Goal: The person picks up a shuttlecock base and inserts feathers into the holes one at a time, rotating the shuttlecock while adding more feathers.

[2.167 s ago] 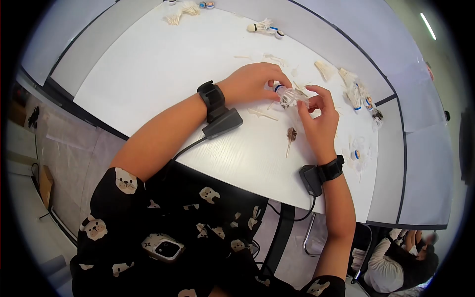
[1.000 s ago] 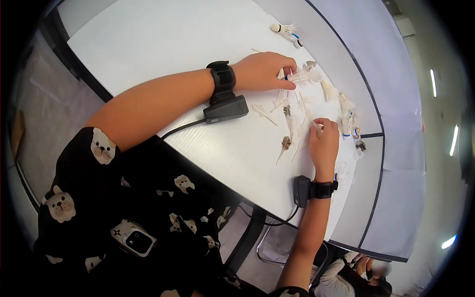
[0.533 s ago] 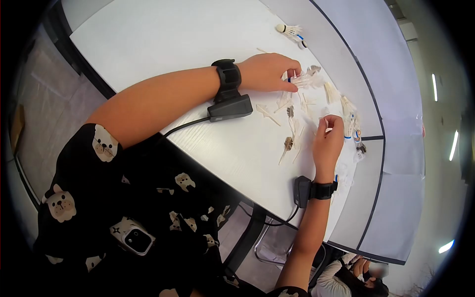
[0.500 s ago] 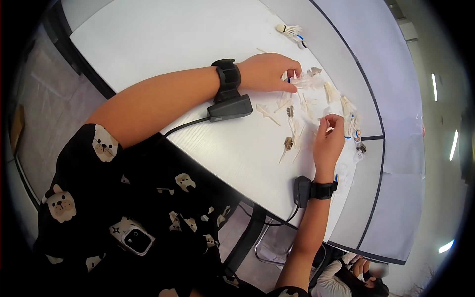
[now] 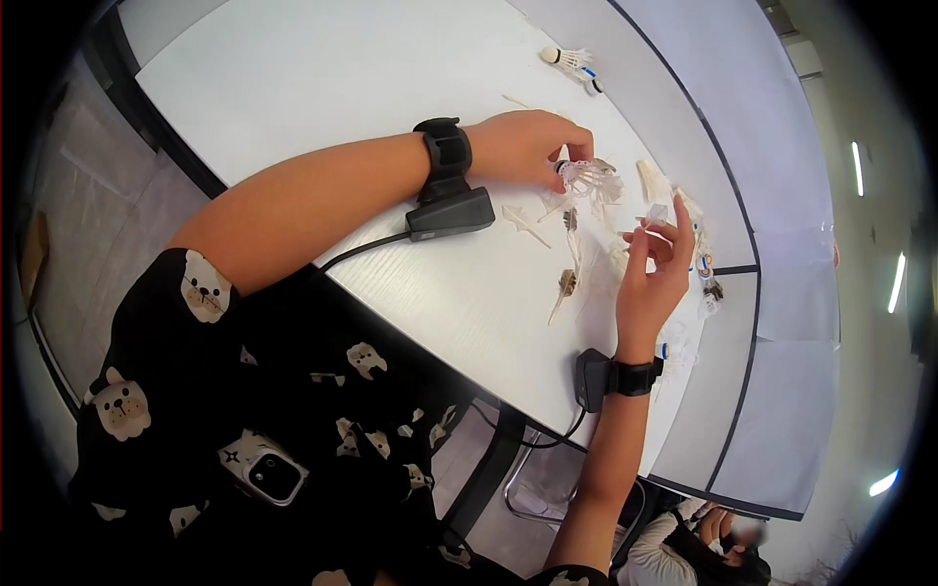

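Note:
My left hand (image 5: 532,146) is closed round the cork end of a feathered shuttlecock (image 5: 594,183), whose skirt points right. Lower right, my right hand (image 5: 657,269) has its thumb and index finger apart, with the other fingers partly curled. A small translucent piece (image 5: 657,213) shows by its fingertips; whether it is touched is unclear. Loose feathers lie below the left hand, among them a pale one (image 5: 528,225) and a dark-tipped one (image 5: 567,283).
Two shuttlecocks (image 5: 565,59) lie near the back partition (image 5: 645,88). More shuttlecocks and feathers (image 5: 705,264) lie beyond my right hand along the partition. Black wrist devices (image 5: 449,210) with cables are on both arms. A person (image 5: 674,552) is at the bottom right.
The shuttlecock's skirt in my left hand has turned and shows more fully. My right hand's thumb and index finger have spread from a pinch, the index finger now stretched out.

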Tool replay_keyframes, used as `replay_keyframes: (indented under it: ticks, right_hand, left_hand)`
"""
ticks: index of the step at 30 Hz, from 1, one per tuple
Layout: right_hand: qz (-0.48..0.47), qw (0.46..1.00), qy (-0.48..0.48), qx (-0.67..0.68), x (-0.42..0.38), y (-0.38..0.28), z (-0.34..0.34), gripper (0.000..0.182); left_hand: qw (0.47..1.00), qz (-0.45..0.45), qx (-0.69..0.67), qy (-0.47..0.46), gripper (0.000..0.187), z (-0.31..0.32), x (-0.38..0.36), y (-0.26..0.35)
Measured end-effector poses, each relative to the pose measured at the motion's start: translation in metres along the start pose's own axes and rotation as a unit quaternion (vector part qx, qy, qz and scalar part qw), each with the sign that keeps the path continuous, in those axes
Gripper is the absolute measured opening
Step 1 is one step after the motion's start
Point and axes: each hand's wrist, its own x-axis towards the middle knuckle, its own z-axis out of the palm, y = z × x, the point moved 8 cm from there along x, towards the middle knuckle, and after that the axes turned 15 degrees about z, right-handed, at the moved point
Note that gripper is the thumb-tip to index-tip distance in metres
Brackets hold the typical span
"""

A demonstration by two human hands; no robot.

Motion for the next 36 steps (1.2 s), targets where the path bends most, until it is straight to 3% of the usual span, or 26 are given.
replay_keyframes:
  ticks: [12, 16, 36]
  right_hand:
    - [-0.049, 0.991, 0.043, 0.119, -0.013, -0.003, -0.010, 0.023]
    - [-0.078, 0.993, 0.038, 0.082, -0.017, -0.013, -0.007, 0.012]
    - [-0.109, 0.994, 0.015, 0.023, -0.016, -0.016, 0.003, 0.009]
  left_hand:
    - [0.999, -0.010, -0.038, -0.013, 0.035, 0.001, 0.000, 0.004]
    - [0.999, -0.016, -0.041, -0.014, 0.033, 0.002, 0.000, 0.006]
    - [0.999, 0.006, -0.028, -0.027, 0.037, 0.002, 0.001, 0.011]
